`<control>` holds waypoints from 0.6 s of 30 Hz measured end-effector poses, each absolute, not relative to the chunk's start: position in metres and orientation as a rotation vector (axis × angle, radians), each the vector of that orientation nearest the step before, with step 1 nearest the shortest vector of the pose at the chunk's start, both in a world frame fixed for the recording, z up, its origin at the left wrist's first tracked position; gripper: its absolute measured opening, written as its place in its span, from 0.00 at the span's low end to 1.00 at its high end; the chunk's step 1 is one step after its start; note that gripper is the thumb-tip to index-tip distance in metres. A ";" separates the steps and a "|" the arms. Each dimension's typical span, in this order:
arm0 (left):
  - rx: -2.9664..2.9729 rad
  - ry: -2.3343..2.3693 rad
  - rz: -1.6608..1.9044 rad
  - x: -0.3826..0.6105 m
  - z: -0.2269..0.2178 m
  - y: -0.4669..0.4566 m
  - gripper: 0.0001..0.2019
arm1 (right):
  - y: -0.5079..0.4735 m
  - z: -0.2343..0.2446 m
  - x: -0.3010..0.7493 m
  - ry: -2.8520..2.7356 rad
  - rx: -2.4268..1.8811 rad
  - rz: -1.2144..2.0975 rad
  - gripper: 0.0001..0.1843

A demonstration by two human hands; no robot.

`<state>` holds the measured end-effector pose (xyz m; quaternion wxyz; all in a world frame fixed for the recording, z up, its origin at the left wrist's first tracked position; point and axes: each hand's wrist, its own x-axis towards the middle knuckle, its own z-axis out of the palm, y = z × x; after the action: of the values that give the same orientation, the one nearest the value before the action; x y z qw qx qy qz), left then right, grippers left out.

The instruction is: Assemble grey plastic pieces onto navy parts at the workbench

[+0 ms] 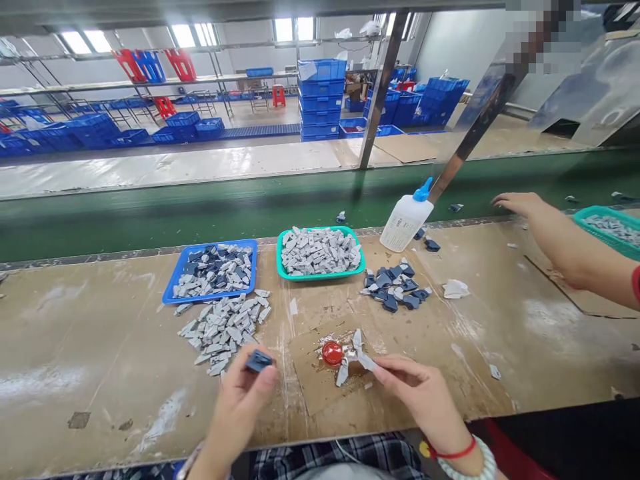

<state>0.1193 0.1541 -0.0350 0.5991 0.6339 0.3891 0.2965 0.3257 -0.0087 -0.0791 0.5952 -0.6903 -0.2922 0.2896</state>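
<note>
As the left hand (245, 395) holds it, the small piece (259, 361) looks navy.

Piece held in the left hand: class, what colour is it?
The piece is dark slate blue, clearest in the head view.

No wording could be read with certainty. The white bottle (419, 211), right of centre near the far edge of the worktable (125, 360), bore a label (399, 228) with several dark printed lines, too small and blurred to make out.
</note>
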 end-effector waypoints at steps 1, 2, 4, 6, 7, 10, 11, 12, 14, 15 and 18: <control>1.447 0.897 0.648 0.129 -0.036 0.146 0.17 | -0.005 -0.076 0.326 -0.585 -1.545 0.763 0.14; 1.434 0.875 0.598 0.138 -0.036 0.138 0.17 | -0.001 -0.072 0.326 -0.516 -1.483 0.839 0.16; 1.425 0.791 0.505 0.155 -0.036 0.126 0.17 | 0.006 -0.061 0.323 -0.474 -1.375 0.893 0.16; 1.418 0.684 0.458 0.166 -0.035 0.118 0.19 | 0.012 -0.047 0.319 -0.575 -1.321 0.817 0.11; 1.416 0.633 0.458 0.170 -0.035 0.116 0.19 | 0.014 -0.040 0.317 -0.662 -1.318 0.747 0.08; 1.406 0.565 0.507 0.175 -0.034 0.113 0.20 | 0.019 -0.024 0.310 -0.970 -1.347 0.505 0.07; 1.412 0.567 0.521 0.175 -0.034 0.113 0.20 | 0.020 -0.020 0.309 -1.051 -1.354 0.439 0.09; 1.425 0.576 0.531 0.175 -0.034 0.114 0.20 | 0.021 -0.018 0.308 -1.114 -1.355 0.387 0.11; 1.476 0.600 0.543 0.174 -0.033 0.115 0.20 | 0.024 -0.016 0.307 -1.192 -1.344 0.309 0.12; 1.508 0.606 0.545 0.174 -0.033 0.115 0.19 | 0.025 -0.016 0.306 -1.226 -1.340 0.278 0.13; 1.567 0.653 0.561 0.176 -0.033 0.112 0.15 | 0.027 -0.020 0.301 -1.365 -1.361 0.193 0.14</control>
<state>0.1756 0.1121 -0.0328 0.6262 0.6834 0.2845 0.2448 0.3012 0.0270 -0.0200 0.5665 -0.5790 -0.5806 0.0819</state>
